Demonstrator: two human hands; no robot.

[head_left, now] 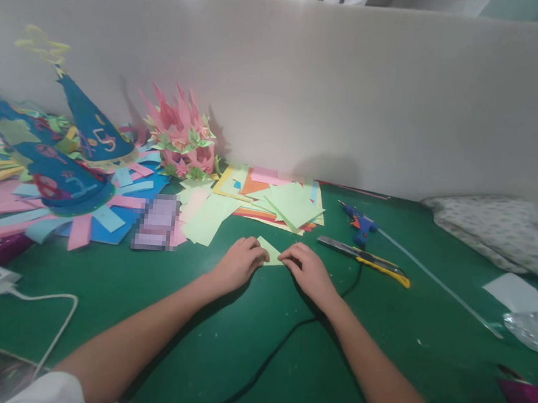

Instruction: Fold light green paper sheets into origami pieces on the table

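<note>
Coloured paper [291,204], a glue gun [363,226] and a utility knife [364,258] mark a craft workspace.

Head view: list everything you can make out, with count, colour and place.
Small flat paper piece: 1, pale green, between both hands
Loose paper sheets: many, mixed colours, beyond the hands
Tall paper cones: 2, blue, left
Spiky paper crown: at least 1, pink and green, by the wall
Flat paper strips: many, pink and light blue, around the cones
Pixelated rectangle: 1, lilac, left of the hands
Pistol-shaped glue gun: 1, blue, right
Long thin stick: 1, translucent, behind the gun
Box cutter: 1, yellow, nearer than the gun
Patterned cloth bundle: 1, greyish, far right
Tabletop: 1, green, beneath
Left hand, right hand: 2, bare, centre
</note>
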